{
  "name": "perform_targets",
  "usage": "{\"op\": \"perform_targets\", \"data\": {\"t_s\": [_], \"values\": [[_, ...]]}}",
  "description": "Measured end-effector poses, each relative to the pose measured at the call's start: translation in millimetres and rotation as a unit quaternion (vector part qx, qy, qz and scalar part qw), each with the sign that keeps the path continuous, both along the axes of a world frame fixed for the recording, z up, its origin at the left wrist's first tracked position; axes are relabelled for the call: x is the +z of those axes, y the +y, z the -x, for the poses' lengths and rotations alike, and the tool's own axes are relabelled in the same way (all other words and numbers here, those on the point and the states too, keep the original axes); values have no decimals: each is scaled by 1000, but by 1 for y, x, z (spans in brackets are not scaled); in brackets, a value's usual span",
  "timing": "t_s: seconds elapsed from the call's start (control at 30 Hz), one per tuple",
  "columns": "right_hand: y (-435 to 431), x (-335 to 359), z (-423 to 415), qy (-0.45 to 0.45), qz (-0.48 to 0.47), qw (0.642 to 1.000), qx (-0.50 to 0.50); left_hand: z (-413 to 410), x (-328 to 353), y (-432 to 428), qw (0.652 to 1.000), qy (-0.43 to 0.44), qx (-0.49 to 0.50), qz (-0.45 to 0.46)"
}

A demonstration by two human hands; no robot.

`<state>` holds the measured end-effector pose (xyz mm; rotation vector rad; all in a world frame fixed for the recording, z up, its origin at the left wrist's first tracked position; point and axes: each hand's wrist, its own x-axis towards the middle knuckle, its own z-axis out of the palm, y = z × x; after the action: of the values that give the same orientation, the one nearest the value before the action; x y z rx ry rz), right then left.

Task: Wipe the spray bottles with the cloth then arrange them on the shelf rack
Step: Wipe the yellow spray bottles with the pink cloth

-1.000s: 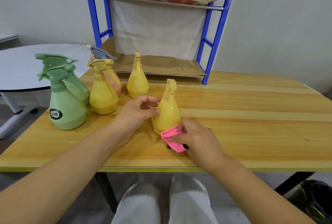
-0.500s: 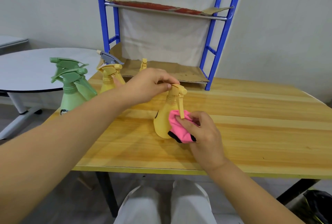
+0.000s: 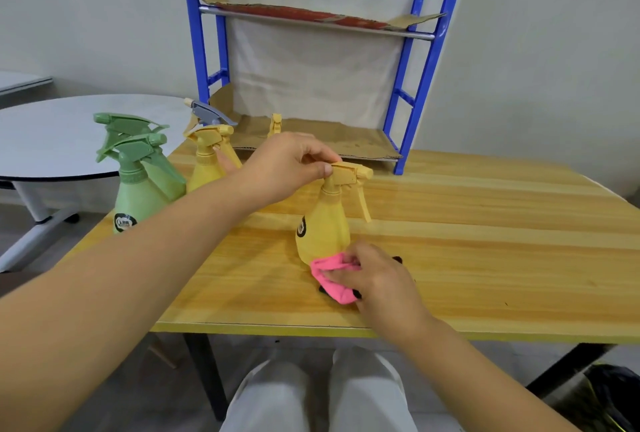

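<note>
— What's on the wooden table (image 3: 485,258)?
— A yellow spray bottle (image 3: 322,234), upright near the front edge. The left hand (image 3: 287,165) pinches its spray head; the right hand (image 3: 374,276) grips a pink cloth (image 3: 329,276) pressed against its base.
— And around it?
— Green bottles (image 3: 138,196) and another yellow bottle (image 3: 206,172) stand left; the blue shelf rack (image 3: 412,102) stands behind.

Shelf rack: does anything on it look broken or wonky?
Yes, its cardboard liners. The upper cardboard sheet has a flap bent up on the left and a corner poking past the right post of the blue shelf rack. The lower cardboard sheet has a ragged front edge. No spill shows.
</note>
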<state>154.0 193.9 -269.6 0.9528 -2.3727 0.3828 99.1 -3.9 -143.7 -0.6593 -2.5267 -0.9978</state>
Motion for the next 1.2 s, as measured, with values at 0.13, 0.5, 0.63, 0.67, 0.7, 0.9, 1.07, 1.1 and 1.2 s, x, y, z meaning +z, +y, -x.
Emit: {"op": "perform_targets", "data": {"t_s": [0.13, 0.5, 0.63, 0.67, 0.7, 0.9, 1.07, 1.1, 1.2], "values": [[0, 11, -6, 85, 22, 996, -4, -2, 2, 2, 1000, -4, 2, -8], [-13, 17, 8, 120, 67, 989, -47, -8, 3, 13, 999, -11, 43, -2], [-8, 6, -1, 35, -25, 998, -46, -6, 2, 14, 998, -21, 56, -9], [-7, 6, -2, 25, -33, 998, -43, -6, 2, 14, 998, -23, 58, -11], [-6, 8, -1, 22, -31, 999, -33, -6, 2, 15, 998, -26, 60, -12], [-14, 44, 11, 84, 73, 992, -61, -8, 5, 16, 997, -45, 54, -22], [-22, 38, 18, 93, 61, 992, -53, -8, 5, 17, 995, -52, 68, -48], [-21, 33, 17, 84, 57, 994, -49, -8, 6, 17, 995, -54, 69, -51], [-16, 23, 10, 39, 31, 998, -45, -10, 6, 18, 994, -59, 66, -61]]}}
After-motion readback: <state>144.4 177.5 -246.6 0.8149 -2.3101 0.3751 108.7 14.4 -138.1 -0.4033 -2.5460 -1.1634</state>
